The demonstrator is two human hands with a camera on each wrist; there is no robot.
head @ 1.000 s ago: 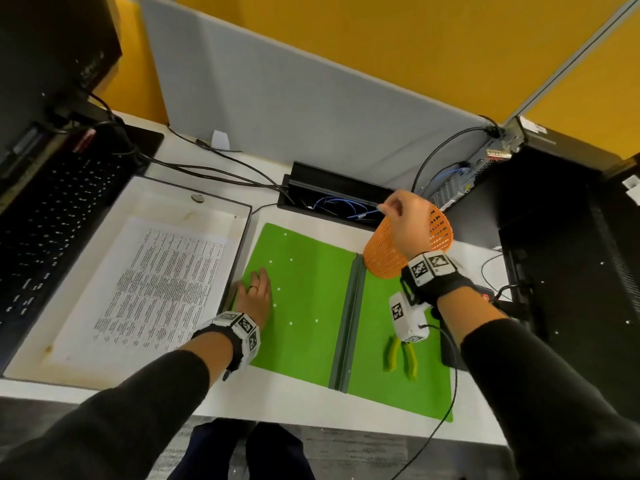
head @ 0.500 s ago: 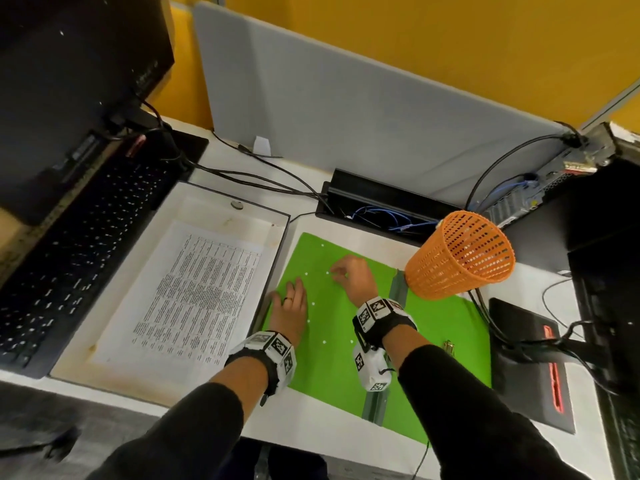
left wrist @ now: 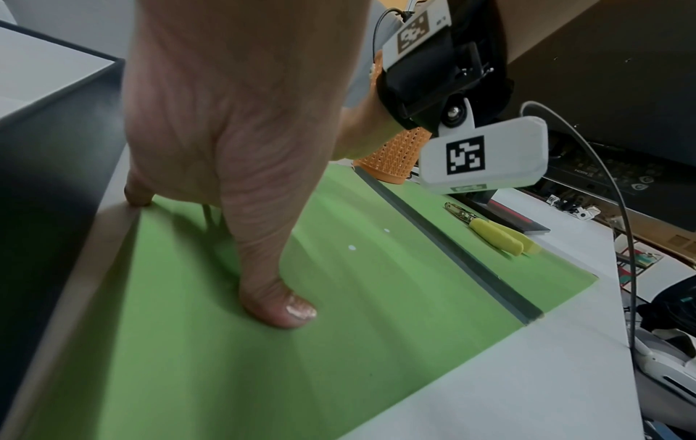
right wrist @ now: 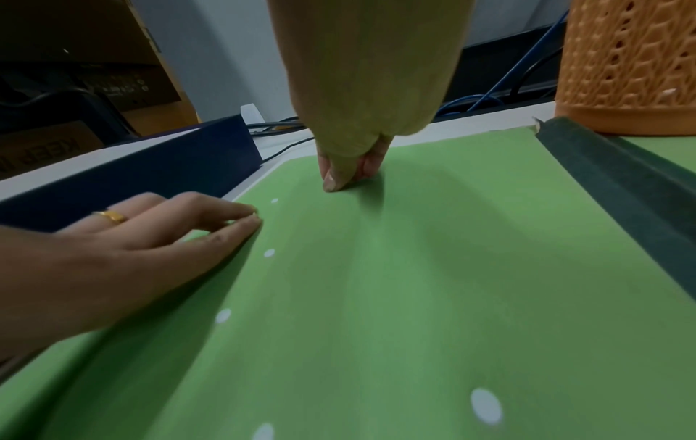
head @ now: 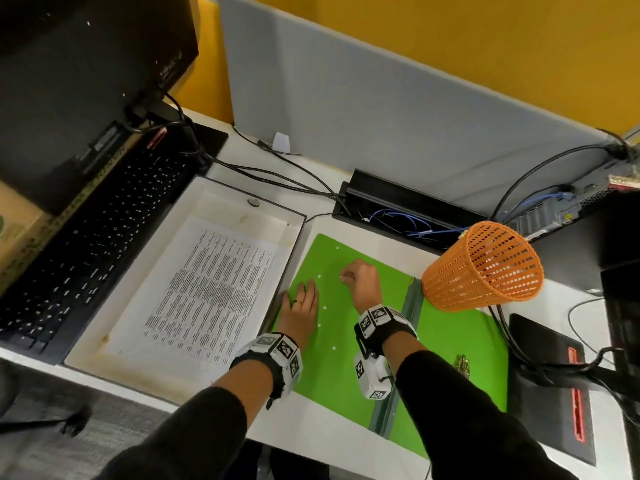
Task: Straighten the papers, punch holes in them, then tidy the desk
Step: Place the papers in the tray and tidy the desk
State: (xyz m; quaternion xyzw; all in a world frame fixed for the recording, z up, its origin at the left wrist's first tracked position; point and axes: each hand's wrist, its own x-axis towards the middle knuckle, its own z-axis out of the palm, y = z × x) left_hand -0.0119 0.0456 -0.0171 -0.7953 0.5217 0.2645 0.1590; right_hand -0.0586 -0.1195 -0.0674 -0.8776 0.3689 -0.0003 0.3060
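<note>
A green folder [head: 346, 362] lies open on the desk, with a grey spine down its middle. Several white paper dots [head: 325, 308] are scattered on its left half. My left hand [head: 304, 289] lies flat with straight fingers on the folder's left edge [left wrist: 263, 357], next to the tray. My right hand [head: 343, 277] has thumb and fingertips [right wrist: 335, 178] pinched together on the folder surface [right wrist: 414, 297] at a paper dot. An orange mesh basket [head: 485, 268] stands on the folder's far right corner. A yellow-handled hole punch [left wrist: 497, 235] lies on the right half. Printed papers [head: 214, 292] rest in a white tray [head: 138, 372].
A black keyboard [head: 86, 244] and monitor [head: 86, 81] stand to the left of the tray. Behind the folder runs a cable box [head: 408, 209] with blue wires, backed by a grey divider [head: 381, 116]. A black pad [head: 554, 393] and cables lie to the right.
A second ago my right hand held the orange basket in the air. It set the basket down at the folder's far right and moved onto the left half. The left hand stayed put.
</note>
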